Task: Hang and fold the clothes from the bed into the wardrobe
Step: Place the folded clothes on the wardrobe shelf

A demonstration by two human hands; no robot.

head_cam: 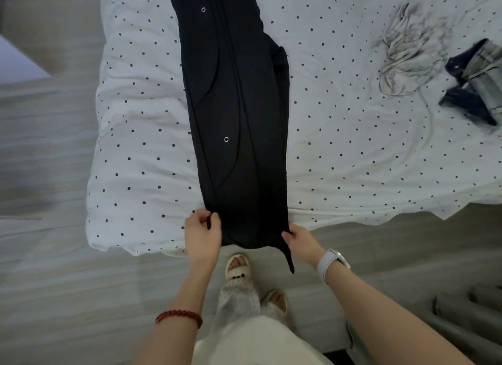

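Note:
A long black garment with small silver snaps lies stretched lengthwise on the bed, folded into a narrow strip. Its near end hangs slightly over the bed's front edge. My left hand pinches the near left corner of the garment. My right hand grips the near right corner, and a thin black strap dangles below it. Both hands sit at the bed's edge, about a garment's width apart.
The bed has a white cover with black dots. A crumpled pale grey garment and folded blue jeans lie at its right side. Wooden floor surrounds the bed; my sandalled feet stand at its front edge.

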